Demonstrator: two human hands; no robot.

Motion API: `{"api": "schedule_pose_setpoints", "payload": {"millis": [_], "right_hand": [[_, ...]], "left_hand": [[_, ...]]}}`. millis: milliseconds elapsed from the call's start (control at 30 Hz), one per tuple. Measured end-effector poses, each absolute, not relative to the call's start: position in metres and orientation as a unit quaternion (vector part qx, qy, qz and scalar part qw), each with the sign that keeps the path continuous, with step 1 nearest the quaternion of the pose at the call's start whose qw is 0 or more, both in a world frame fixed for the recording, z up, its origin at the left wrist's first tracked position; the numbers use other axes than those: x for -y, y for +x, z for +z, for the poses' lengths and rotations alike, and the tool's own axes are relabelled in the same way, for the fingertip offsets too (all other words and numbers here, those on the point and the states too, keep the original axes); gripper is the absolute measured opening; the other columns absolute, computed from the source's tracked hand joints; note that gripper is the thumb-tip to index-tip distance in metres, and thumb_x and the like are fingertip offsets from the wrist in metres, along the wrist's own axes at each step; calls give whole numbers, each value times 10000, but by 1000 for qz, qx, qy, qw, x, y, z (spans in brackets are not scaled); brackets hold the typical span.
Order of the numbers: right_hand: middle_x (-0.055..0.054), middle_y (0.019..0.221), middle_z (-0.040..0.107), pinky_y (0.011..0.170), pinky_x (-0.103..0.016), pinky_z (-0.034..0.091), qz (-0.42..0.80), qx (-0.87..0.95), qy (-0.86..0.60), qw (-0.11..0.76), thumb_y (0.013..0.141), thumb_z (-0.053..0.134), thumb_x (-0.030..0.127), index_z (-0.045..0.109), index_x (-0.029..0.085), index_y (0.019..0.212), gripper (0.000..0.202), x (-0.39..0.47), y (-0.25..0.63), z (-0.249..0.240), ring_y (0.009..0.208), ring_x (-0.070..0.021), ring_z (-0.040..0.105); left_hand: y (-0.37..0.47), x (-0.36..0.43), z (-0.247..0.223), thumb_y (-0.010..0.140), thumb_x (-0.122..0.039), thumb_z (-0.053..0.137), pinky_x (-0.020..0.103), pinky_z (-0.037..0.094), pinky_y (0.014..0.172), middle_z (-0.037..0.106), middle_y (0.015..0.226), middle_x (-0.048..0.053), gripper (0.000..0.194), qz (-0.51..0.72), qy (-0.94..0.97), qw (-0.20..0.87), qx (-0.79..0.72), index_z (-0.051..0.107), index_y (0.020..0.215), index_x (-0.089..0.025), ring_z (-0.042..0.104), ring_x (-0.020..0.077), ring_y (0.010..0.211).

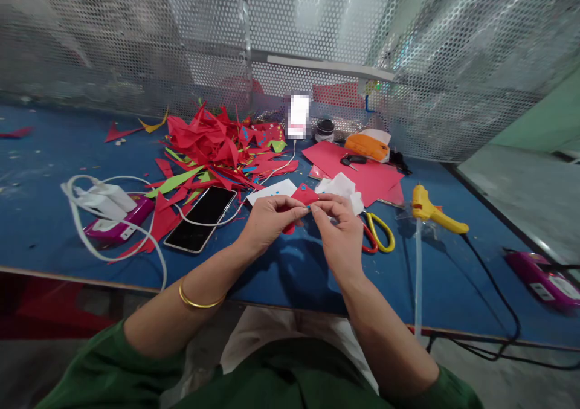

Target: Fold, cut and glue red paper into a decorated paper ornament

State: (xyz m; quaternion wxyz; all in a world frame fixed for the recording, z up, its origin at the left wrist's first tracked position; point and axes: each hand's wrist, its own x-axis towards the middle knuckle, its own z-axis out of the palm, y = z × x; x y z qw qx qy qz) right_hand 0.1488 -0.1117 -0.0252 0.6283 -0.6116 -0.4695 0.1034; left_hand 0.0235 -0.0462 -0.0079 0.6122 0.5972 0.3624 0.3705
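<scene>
My left hand (274,218) is closed in a pinch on a red paper piece (307,193), which shows above and partly below the fingers. A blue dot sits near its upper tip. My right hand (339,231) is also closed, with thumb and forefinger meeting the left fingertips at a tiny blue bit (309,208). The fingers hide much of the red piece, so its full shape cannot be made out. Behind the hands lie a white paper sheet (272,191) and crumpled white paper (338,186). Scissors (380,232) with red and yellow handles lie just right of my right hand.
A heap of red paper scraps (203,137) covers the back left of the blue table (281,276). A phone (202,218) and a cabled purple power strip (120,228) lie left. A yellow glue gun (423,206) stands right. Perforated metal (317,28) closes the back.
</scene>
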Motion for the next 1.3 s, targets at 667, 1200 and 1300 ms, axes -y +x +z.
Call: {"api": "schedule_pose_setpoints", "payload": {"millis": [667, 1200, 1300], "right_hand": [[-61, 981, 668, 937, -392, 479, 92, 474, -616, 622, 819, 667, 275, 727, 222, 774, 92, 111, 149, -27, 1015, -212, 625], [-74, 1050, 648, 1012, -426, 436, 147, 481, -604, 618, 814, 680, 307, 703, 217, 767, 104, 110, 157, -27, 1127, -234, 594], [-74, 1067, 642, 1019, -425, 434, 140, 495, -602, 611, 834, 664, 293, 696, 215, 776, 103, 110, 158, -28, 1129, -228, 594]], "left_hand": [[24, 46, -8, 677, -361, 784, 189, 394, 464, 661, 565, 5, 216, 374, 603, 609, -354, 707, 711, -163, 544, 93, 486], [23, 42, -13, 762, -329, 722, 189, 427, 503, 682, 628, -2, 179, 382, 678, 542, -319, 701, 757, -152, 560, 89, 530], [23, 42, -13, 764, -324, 719, 187, 430, 501, 678, 620, -5, 171, 377, 681, 539, -321, 699, 754, -154, 555, 86, 521]]}}
